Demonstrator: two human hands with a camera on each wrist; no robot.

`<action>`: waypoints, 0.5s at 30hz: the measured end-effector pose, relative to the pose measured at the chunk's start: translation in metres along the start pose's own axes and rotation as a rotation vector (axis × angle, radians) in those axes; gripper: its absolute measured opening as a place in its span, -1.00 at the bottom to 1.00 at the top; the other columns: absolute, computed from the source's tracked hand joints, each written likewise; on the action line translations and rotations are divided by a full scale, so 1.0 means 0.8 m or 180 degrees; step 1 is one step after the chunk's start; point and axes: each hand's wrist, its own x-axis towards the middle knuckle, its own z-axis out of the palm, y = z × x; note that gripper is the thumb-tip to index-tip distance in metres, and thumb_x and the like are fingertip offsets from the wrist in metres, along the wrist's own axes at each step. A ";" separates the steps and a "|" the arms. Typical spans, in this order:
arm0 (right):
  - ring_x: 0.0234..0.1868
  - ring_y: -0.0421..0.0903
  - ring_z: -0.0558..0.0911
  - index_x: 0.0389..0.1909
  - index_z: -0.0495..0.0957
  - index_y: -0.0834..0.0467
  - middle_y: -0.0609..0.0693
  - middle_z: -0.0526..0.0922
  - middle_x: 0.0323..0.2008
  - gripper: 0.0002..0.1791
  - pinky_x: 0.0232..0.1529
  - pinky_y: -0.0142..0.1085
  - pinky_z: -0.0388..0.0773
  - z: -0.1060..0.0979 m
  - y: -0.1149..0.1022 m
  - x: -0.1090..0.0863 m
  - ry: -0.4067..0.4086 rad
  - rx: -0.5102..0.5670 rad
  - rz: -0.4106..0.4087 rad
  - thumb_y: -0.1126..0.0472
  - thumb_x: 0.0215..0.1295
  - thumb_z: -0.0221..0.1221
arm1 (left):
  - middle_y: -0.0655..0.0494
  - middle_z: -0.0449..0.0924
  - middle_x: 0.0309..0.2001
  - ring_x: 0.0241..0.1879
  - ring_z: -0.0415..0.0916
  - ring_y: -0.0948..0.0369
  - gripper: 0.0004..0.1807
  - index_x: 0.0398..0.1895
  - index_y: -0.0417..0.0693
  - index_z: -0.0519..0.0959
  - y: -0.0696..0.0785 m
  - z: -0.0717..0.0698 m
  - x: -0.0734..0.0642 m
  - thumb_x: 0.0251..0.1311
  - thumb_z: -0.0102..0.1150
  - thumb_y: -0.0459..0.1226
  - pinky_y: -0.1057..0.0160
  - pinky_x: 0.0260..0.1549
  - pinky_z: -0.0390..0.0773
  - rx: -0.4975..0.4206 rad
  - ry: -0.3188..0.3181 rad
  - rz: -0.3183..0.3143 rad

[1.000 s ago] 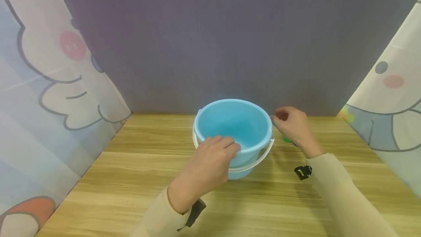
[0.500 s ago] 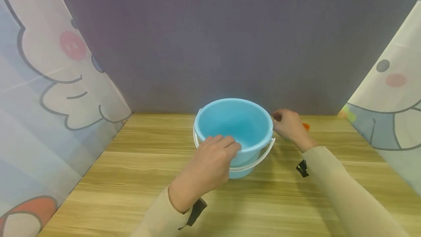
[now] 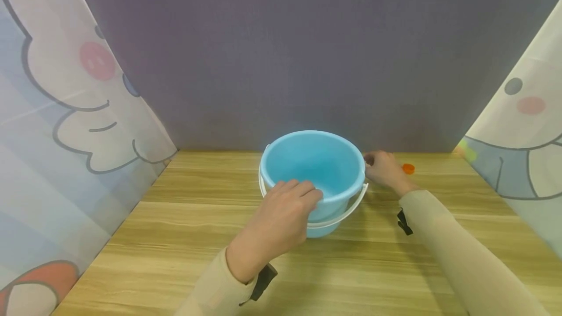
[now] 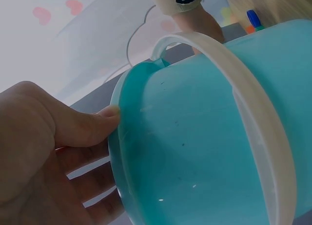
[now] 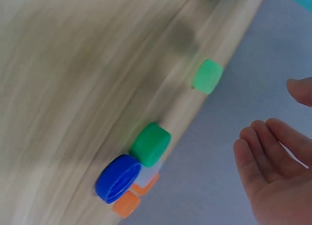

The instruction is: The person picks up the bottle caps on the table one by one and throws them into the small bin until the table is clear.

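A light blue bucket (image 3: pixel 312 165) with a white handle (image 3: pixel 335 221) stands upright on the wooden table. My left hand (image 3: pixel 281 213) grips its near rim; the left wrist view shows the thumb (image 4: pixel 92 127) outside and the fingers reaching to the inner side. Just right of the bucket is my right hand (image 3: pixel 386 172). In the right wrist view its thumb and fingers are apart, with nothing between them. Near that hand lie a light green bottle cap (image 5: pixel 208 77), a green cap (image 5: pixel 150 144) and a blue cap (image 5: pixel 117 179).
An orange cap (image 3: pixel 408 168) lies right of my right hand, near the back edge. More orange and whitish pieces sit beside the blue cap in the right wrist view. A grey panel (image 3: pixel 307 52) rises behind the wooden table (image 3: pixel 175 247); cartoon-printed cloths hang at both sides.
My right hand has moved down beside the bucket and slightly left, uncovering the orange cap and covering the green one in the head view. The left hand stays on the rim.
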 end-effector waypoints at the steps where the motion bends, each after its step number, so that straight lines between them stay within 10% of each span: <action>1: 0.09 0.43 0.56 0.10 0.54 0.49 0.48 0.59 0.05 -0.48 0.11 0.29 0.47 0.002 0.002 0.001 -0.0028 -0.0013 0.0013 0.15 0.28 0.18 | 0.18 0.53 -0.38 -0.45 0.38 0.19 -0.76 -0.32 -0.06 0.60 0.000 0.000 0.000 0.02 0.27 -0.56 0.32 -0.46 0.30 -0.0008 -0.0002 -0.0003; 15: -0.11 0.24 0.62 -0.12 0.68 0.33 0.24 0.70 -0.19 -0.50 0.01 0.25 0.50 0.020 0.019 0.011 -0.0269 -0.0279 0.0075 -0.03 0.15 0.35 | 0.17 0.56 -0.36 -0.44 0.40 0.19 -0.79 -0.29 -0.07 0.62 0.001 0.001 0.000 0.06 0.31 -0.51 0.32 -0.45 0.31 -0.0008 0.0027 -0.0007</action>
